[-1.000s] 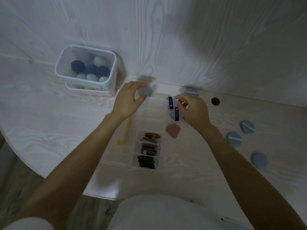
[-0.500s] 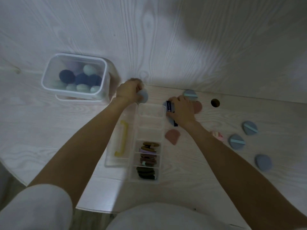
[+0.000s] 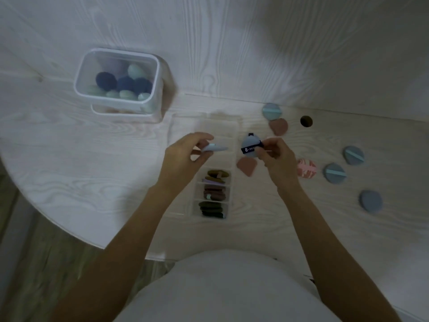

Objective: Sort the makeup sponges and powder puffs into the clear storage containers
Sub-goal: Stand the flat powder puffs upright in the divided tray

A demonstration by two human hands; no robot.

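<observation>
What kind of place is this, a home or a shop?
Probably a home, at a pale wooden desk with a cable hole. A clear box holds makeup sponges, a divided tray holds powder puffs, and more puffs lie loose. Nothing shows a shop.

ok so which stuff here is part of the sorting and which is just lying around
Part of the job:
- puff in left hand
- puff in right hand
- loose puffs
- divided organizer
- sponge tub

Just there:
- table hole
</observation>
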